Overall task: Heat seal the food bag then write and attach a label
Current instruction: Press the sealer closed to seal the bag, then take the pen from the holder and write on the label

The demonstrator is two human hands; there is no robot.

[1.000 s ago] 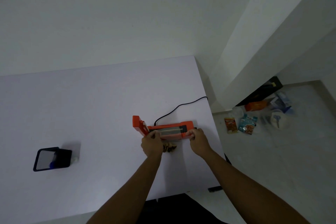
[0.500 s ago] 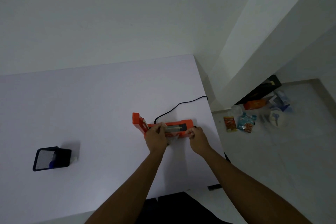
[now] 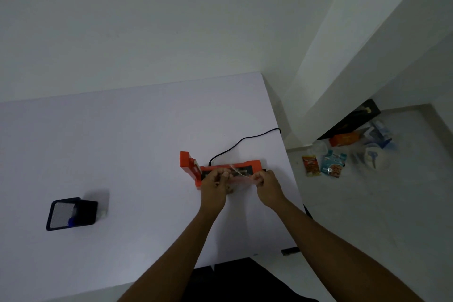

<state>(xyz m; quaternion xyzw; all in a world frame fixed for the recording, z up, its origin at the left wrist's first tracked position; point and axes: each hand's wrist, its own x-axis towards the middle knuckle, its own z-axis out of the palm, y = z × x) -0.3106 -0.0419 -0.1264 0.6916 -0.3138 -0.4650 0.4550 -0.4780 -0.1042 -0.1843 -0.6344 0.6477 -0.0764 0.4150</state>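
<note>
An orange heat sealer [image 3: 255,164] lies on the white table [image 3: 122,144] near its right edge, its lid [image 3: 188,163] raised at the left end. A clear food bag [image 3: 241,178] is stretched along the sealer's front. My left hand [image 3: 215,185] pinches the bag's left end and my right hand [image 3: 268,184] pinches its right end. The bag's contents are mostly hidden under my left hand. The sealer's black cord [image 3: 245,141] runs back to the table's right edge.
A black mesh holder [image 3: 71,213] with a blue pen stands at the left of the table, a small white item [image 3: 103,214] beside it. On the floor to the right lie several snack packets [image 3: 331,163] and a black box [image 3: 350,121].
Both hands have lifted the bag's top edge from in front of the sealer up onto the sealer's bar; the left hand moved right over the bag's contents.
</note>
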